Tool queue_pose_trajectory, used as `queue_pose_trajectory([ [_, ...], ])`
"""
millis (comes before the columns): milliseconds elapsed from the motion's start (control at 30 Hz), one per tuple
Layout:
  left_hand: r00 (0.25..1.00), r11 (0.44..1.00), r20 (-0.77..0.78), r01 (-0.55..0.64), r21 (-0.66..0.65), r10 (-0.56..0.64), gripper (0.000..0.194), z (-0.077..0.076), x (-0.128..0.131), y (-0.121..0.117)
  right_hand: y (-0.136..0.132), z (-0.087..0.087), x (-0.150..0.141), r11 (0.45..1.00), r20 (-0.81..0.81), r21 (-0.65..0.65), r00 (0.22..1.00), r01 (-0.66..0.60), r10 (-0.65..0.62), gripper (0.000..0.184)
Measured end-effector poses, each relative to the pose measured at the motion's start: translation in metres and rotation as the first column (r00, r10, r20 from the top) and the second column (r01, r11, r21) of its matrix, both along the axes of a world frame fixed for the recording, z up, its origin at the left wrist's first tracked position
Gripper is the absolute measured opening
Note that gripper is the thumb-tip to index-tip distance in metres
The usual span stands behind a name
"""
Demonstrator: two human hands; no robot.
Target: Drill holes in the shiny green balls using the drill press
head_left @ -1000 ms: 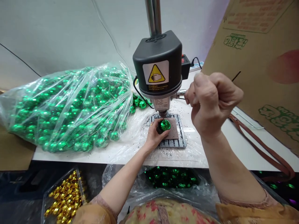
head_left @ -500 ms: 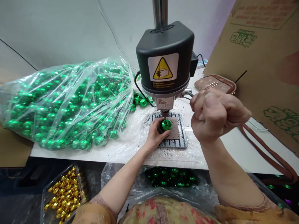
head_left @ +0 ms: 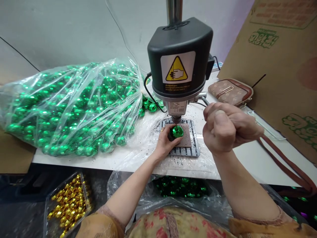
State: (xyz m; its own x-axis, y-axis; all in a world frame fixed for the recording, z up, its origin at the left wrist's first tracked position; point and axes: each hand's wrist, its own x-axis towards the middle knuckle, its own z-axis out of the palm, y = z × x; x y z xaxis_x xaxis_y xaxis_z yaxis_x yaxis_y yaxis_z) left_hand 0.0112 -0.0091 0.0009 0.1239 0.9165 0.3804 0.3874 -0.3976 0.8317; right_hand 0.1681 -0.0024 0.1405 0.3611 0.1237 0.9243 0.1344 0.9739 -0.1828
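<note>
A small bench drill press (head_left: 180, 62) with a black head and a yellow warning sticker stands on the white table (head_left: 250, 158). My left hand (head_left: 166, 142) is closed on a shiny green faceted ball (head_left: 177, 131), holding it on the ribbed drill table (head_left: 193, 150) directly under the bit. My right hand (head_left: 229, 127) is a fist wrapped round the metal feed lever (head_left: 203, 98) on the machine's right side.
A big clear bag of green balls (head_left: 71, 105) lies left of the drill. A brown purse (head_left: 230, 92) with a strap and a cardboard box (head_left: 282, 66) sit at right. Below the table edge are a bag of green balls (head_left: 180, 188) and a tray of gold ones (head_left: 66, 205).
My right fist has pulled the lever downward, and the drill head has come down closer to the ball. My left hand has kept the ball in place.
</note>
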Motion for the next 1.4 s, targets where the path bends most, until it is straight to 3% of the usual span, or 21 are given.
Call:
queue_pose_trajectory([
  [467, 1.000, 1.000, -0.015, -0.009, 0.010, 0.009, 0.050, -0.001, -0.001, 0.000, 0.000, -0.015, 0.002, 0.999, 0.062, 0.044, 0.998, -0.008, 0.006, 0.050],
  [533, 1.000, 1.000, -0.020, -0.013, 0.011, 0.013, 0.051, -0.001, 0.000, 0.001, -0.001, -0.006, 0.000, 1.000, 0.004, -0.004, 1.000, -0.014, 0.014, 0.052],
  [667, 0.997, 0.997, -0.024, -0.071, 0.008, 0.072, 0.048, 0.007, 0.004, -0.003, -0.001, 0.030, -0.003, 0.981, -0.105, -0.164, 0.991, -0.102, 0.085, 0.051],
  [800, 0.972, 0.971, -0.054, -0.225, 0.079, 0.229, 0.041, 0.022, 0.004, -0.039, 0.002, 0.053, -0.001, 0.962, -0.096, -0.257, 0.993, -0.096, 0.073, 0.047],
  [867, 0.986, 0.981, -0.104, -0.112, 0.160, 0.130, 0.043, 0.024, -0.001, -0.069, 0.003, 0.054, 0.001, 0.961, -0.091, -0.253, 0.991, -0.114, 0.094, 0.047],
  [933, 0.970, 0.947, -0.224, 0.156, 0.280, -0.093, 0.049, 0.018, -0.007, -0.101, 0.004, 0.052, 0.002, 0.963, -0.089, -0.225, 0.988, -0.145, 0.128, 0.046],
  [1000, 0.872, 0.837, -0.447, 0.388, 0.386, -0.198, 0.052, 0.006, -0.014, -0.128, 0.005, 0.049, 0.002, 0.965, -0.101, -0.208, 0.985, -0.158, 0.140, 0.045],
  [1033, 0.799, 0.786, -0.570, 0.475, 0.397, -0.195, 0.052, 0.000, -0.018, -0.139, 0.006, 0.048, 0.002, 0.966, -0.107, -0.203, 0.985, -0.157, 0.138, 0.045],
  [1100, 0.667, 0.734, -0.728, 0.573, 0.365, -0.159, 0.053, -0.009, -0.027, -0.150, 0.006, 0.047, 0.002, 0.967, -0.120, -0.207, 0.985, -0.151, 0.128, 0.046],
  [1167, 0.676, 0.718, -0.720, 0.579, 0.387, -0.157, 0.054, -0.009, -0.037, -0.144, 0.007, 0.046, 0.002, 0.965, -0.125, -0.221, 0.985, -0.141, 0.115, 0.045],
  [1233, 0.798, 0.757, -0.587, 0.466, 0.458, -0.136, 0.039, -0.001, -0.048, -0.120, 0.007, 0.046, 0.003, 0.965, -0.124, -0.226, 0.987, -0.132, 0.106, 0.044],
  [1267, 0.856, 0.798, -0.508, 0.371, 0.474, -0.095, 0.026, 0.006, -0.054, -0.100, 0.007, 0.046, 0.004, 0.966, -0.123, -0.224, 0.987, -0.131, 0.105, 0.043],
  [1333, 0.914, 0.914, -0.400, 0.100, 0.392, 0.072, 0.020, 0.020, -0.067, -0.049, 0.007, 0.046, 0.004, 0.966, -0.123, -0.222, 0.987, -0.132, 0.107, 0.042],
  [1400, 0.910, 0.945, -0.340, -0.138, 0.297, 0.239, 0.016, 0.032, -0.078, 0.012, 0.007, 0.046, 0.004, 0.965, -0.134, -0.224, 0.985, -0.134, 0.105, 0.042],
])
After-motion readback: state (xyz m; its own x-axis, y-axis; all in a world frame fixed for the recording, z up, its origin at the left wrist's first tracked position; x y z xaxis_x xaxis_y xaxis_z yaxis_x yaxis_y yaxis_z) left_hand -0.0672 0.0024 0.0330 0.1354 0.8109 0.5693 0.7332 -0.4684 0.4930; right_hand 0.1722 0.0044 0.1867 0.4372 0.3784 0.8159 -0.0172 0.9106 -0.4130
